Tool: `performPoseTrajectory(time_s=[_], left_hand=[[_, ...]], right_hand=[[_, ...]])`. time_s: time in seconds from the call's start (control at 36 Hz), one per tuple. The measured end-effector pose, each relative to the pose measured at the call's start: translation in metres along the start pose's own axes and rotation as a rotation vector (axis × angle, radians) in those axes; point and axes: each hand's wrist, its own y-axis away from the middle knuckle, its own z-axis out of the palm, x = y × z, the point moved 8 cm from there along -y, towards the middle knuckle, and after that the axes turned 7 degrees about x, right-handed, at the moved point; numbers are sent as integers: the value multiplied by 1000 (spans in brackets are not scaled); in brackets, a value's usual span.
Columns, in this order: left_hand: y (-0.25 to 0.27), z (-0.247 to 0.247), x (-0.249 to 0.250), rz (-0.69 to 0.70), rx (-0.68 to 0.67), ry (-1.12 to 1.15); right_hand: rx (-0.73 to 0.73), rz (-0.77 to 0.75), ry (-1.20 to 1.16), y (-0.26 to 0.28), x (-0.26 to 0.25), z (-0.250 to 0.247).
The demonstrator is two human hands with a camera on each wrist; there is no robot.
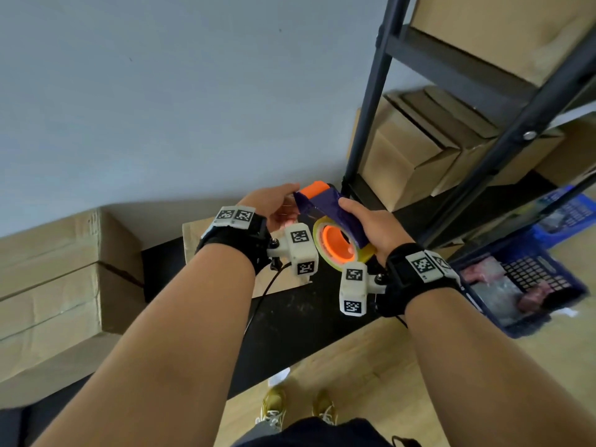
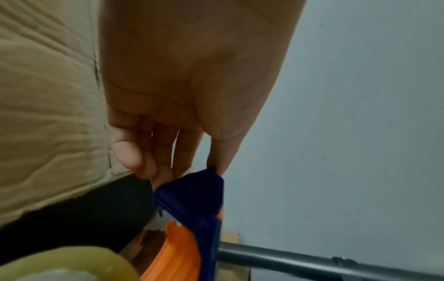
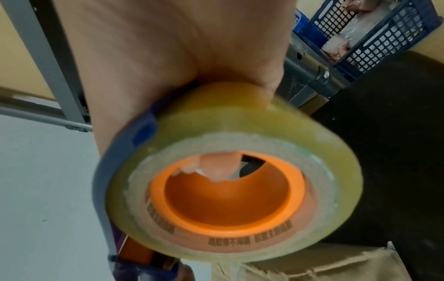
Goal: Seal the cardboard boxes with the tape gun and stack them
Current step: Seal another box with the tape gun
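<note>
A tape gun (image 1: 322, 204) with a blue body, orange parts and a yellowish tape roll (image 1: 335, 250) is held in the air in front of me. My right hand (image 1: 371, 221) grips its body over the roll; in the right wrist view a fingertip (image 3: 216, 167) shows through the roll's orange core (image 3: 228, 205). My left hand (image 1: 274, 204) pinches the gun's front end by the orange tip, thumb on top, and its fingers (image 2: 163, 167) meet the blue tip (image 2: 192, 199). A small cardboard box (image 1: 200, 237) lies below the hands, partly hidden by them.
A large taped cardboard box (image 1: 48, 269) stands at the left on a black platform (image 1: 290, 317). A dark metal shelf rack (image 1: 367, 108) at the right holds several cardboard boxes (image 1: 409, 150). A blue plastic crate (image 1: 522, 279) sits on the wooden floor at the right. A grey wall is behind.
</note>
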Motion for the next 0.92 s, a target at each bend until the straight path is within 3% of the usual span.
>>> performPoseTrajectory(time_s=[0.11, 0.22, 0.28, 0.36, 0.42, 0.47, 0.56, 0.64, 0.72, 0.92], left_hand=[[4, -4, -7, -83, -35, 24], [1, -9, -4, 2, 26, -98], [2, -10, 0, 59, 68, -278], [3, -15, 14, 297, 192, -684], [11, -22, 18, 403, 285, -830], [8, -21, 10, 450, 230, -971], [3, -18, -21, 376, 24, -1214], [1, -21, -36, 358, -34, -1248], [2, -23, -39, 379, 2, -1283], [-1, -37, -40, 303, 229, -1263]], right_hand=[[-28, -5, -10, 5, -1, 0], [-27, -16, 6, 8, -2, 0], [-20, -24, 27, 9, -3, 2], [-5, -19, 61, 10, -2, 6], [15, 4, 49, 11, 1, 5], [30, 13, 40, 11, 2, 3], [62, 22, 44, 11, 3, -1], [87, 42, 45, 10, 5, -2], [97, 48, 37, 9, 6, -1], [76, 39, 33, 9, 3, -1]])
